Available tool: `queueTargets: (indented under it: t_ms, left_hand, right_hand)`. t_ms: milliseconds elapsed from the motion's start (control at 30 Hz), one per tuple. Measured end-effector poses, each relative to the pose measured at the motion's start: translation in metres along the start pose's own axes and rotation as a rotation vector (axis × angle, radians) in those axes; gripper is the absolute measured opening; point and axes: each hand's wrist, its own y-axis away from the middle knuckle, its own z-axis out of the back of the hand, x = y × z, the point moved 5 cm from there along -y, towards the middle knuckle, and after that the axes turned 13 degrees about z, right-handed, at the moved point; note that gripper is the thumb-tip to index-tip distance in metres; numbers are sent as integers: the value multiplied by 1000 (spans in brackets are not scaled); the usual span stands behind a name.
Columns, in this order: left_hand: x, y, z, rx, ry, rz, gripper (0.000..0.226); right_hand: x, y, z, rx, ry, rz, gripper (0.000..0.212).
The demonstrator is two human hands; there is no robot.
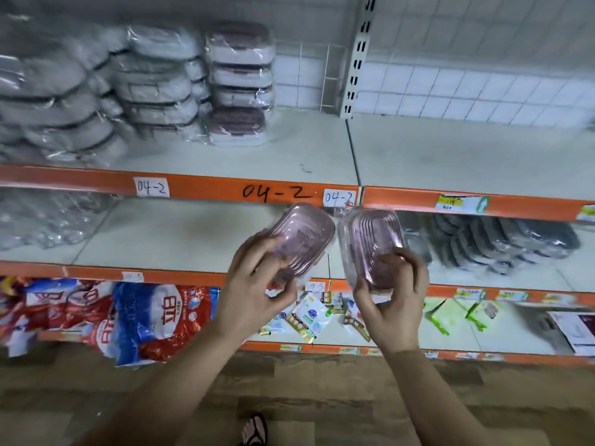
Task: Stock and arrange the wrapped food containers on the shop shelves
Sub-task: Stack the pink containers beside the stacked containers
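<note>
The shelving consists of three visible levels with orange front edges. The top shelf carries grey wrapped stacks on its left part and, just beside them, a pink-lidded stack four containers high; the area to the right of that stack is bare as far as the wire divider and the slotted post. The wood-pattern floor runs below the unit. The bottom shelf holds large red and blue bags at left. The middle shelf holds clear wrapped goods at far left and dark wrapped containers at right, leaning in a row. Both forearms reach up from the lower edge of the view. The left hand grips the left container, fingers curled over its lower end. The right hand grips the right container, with the thumb across its face. Both containers are pink, film-wrapped and tilted, held side by side and almost touching, in front of the middle shelf and just under the top shelf edge. They partly hide the middle shelf's centre. Small packets lie on the bottom shelf behind the hands. White labels reading "04-2" are fixed to the top edge. A sandalled foot shows on the floor.
</note>
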Motion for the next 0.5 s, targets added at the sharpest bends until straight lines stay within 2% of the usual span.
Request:
queueTargets:
  t_ms: [167, 267, 367, 500]
  left_hand:
    - [12, -66, 20, -14, -16, 106, 25]
    - [28, -106, 20, 108, -85, 186, 40]
    - [37, -133, 13, 197, -124, 228, 56]
    - [47, -161, -1, 192, -135, 267, 44]
  right_hand:
    - [6, -66, -6, 1, 117, 80, 40]
    - [6, -106, -18, 89, 213, 132, 39]
    - [-3, -133, -32, 218, 253, 126, 48]
    - [-8, -163, -47, 290, 299, 212, 49]
